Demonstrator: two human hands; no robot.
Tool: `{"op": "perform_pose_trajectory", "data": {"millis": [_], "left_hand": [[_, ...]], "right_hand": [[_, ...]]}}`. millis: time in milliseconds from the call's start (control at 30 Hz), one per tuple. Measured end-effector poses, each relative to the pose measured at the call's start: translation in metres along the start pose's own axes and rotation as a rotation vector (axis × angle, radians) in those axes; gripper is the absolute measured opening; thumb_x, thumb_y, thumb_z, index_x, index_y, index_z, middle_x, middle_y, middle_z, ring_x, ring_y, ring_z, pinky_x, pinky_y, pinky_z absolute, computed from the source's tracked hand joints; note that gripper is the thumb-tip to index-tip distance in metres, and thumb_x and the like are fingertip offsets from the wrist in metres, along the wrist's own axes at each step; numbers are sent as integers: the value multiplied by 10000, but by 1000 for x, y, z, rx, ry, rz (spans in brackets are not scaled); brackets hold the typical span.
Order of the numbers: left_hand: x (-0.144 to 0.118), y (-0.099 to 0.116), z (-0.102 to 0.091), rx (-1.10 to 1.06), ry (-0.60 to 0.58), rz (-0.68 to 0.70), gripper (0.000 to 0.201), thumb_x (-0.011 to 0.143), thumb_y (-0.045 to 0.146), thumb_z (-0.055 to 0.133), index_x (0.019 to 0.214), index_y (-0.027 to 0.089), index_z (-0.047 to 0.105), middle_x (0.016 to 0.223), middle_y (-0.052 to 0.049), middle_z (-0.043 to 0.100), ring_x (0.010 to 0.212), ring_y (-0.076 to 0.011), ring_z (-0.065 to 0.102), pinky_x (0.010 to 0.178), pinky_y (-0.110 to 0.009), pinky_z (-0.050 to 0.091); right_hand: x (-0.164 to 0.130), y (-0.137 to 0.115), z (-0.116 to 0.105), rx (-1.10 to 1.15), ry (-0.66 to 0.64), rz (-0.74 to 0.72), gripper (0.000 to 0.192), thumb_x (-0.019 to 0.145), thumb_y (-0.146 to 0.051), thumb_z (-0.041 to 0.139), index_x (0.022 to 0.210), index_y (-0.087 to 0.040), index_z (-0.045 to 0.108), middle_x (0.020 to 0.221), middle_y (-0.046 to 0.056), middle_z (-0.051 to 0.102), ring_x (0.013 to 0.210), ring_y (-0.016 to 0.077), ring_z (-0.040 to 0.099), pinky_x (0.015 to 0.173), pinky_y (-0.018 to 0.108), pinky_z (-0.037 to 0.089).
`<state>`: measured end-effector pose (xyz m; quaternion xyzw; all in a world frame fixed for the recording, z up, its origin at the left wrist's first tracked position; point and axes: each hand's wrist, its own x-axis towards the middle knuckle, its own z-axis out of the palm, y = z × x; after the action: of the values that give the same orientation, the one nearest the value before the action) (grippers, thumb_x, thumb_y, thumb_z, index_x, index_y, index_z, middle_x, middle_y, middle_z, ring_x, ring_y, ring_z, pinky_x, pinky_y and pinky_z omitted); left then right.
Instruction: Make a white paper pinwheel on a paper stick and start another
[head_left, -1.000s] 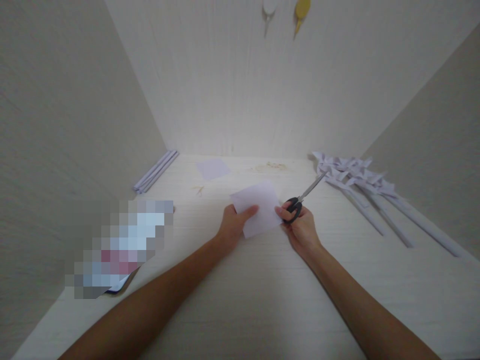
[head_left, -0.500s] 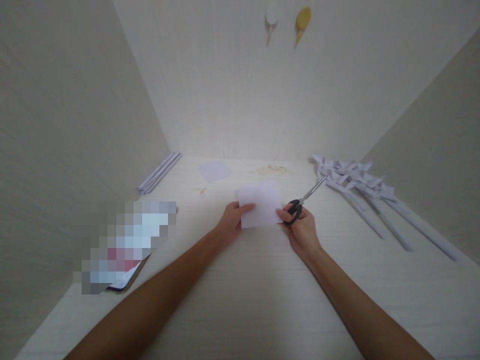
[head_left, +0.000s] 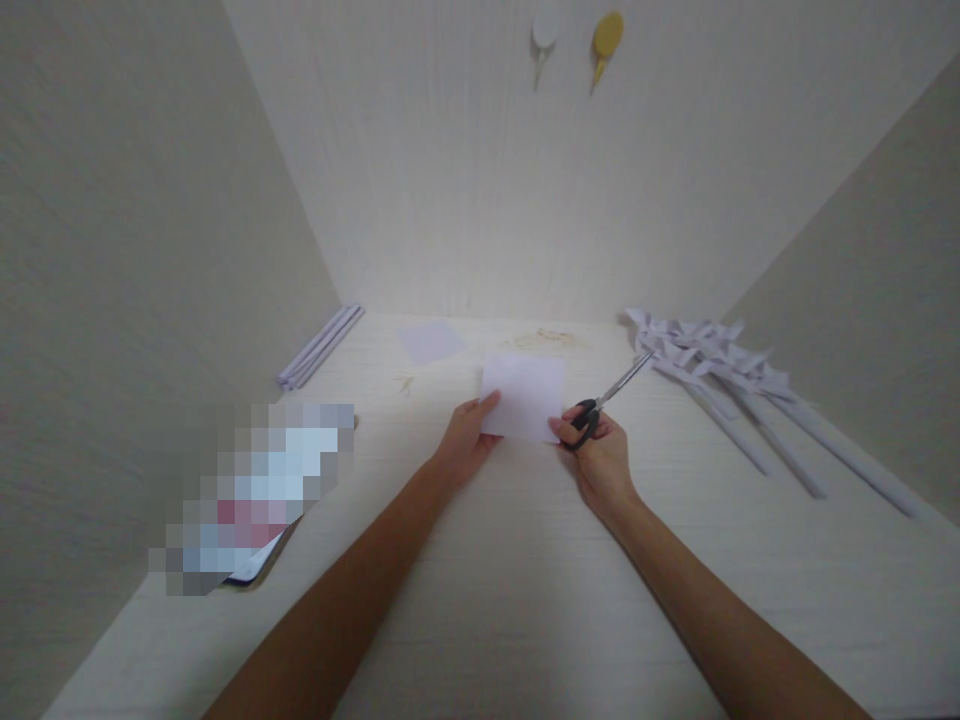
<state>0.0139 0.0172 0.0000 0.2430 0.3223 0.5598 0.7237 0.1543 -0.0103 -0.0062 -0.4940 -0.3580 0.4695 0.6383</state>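
Observation:
A square sheet of white paper is held up over the table between my two hands. My left hand pinches its left edge, thumb on top. At the lower right corner, my right hand grips the paper between thumb and fingers. That same hand carries black-handled scissors, its fingers in the loops and the blades closed, pointing up and right. A second square of paper lies flat beyond my left hand.
Paper pinwheels on rolled sticks lie at the right. Rolled paper sticks rest at the back left, and a phone with a blurred screen leans at the left wall. Two hooks, one white and one yellow, hang on the back wall.
The paper has turned slightly and its left side has risen. My left hand has shifted its hold, with the thumb now nearer the edge. My right hand and the scissors have hardly moved.

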Motion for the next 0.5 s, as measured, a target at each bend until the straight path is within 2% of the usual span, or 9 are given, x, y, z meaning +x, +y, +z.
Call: {"op": "perform_pose_trajectory", "data": {"millis": [133,267,433,500], "left_hand": [[-7,-2,3,-28,-17,33,117,607,173,629,708,113,627,754,-51,656,671,-106,591,657,-214,474],[-12,-14,11,137,42,89,166,531,205,687,487,108,560,572,-22,606,570,-88,555,626,-207,451],[-10,-25,10,413,164,261,199,596,316,634,650,126,618,647,-24,628,589,-119,556,559,-228,435],[-9,-24,8,554,230,300,208,604,331,623,593,124,605,567,-16,604,518,-112,527,481,-211,399]], "right_hand": [[1,3,2,23,78,-47,221,520,-204,725,627,-171,535,495,-79,495,429,47,422,427,175,346],[-2,3,6,60,127,-35,224,531,-221,720,632,-176,525,489,-85,481,438,53,441,466,190,393],[-8,2,9,-15,58,-13,242,533,-237,720,641,-172,513,478,-78,487,423,58,442,443,192,394],[-9,2,8,-65,-3,-2,244,550,-258,709,656,-172,508,491,-70,500,429,62,452,433,188,389]]}}
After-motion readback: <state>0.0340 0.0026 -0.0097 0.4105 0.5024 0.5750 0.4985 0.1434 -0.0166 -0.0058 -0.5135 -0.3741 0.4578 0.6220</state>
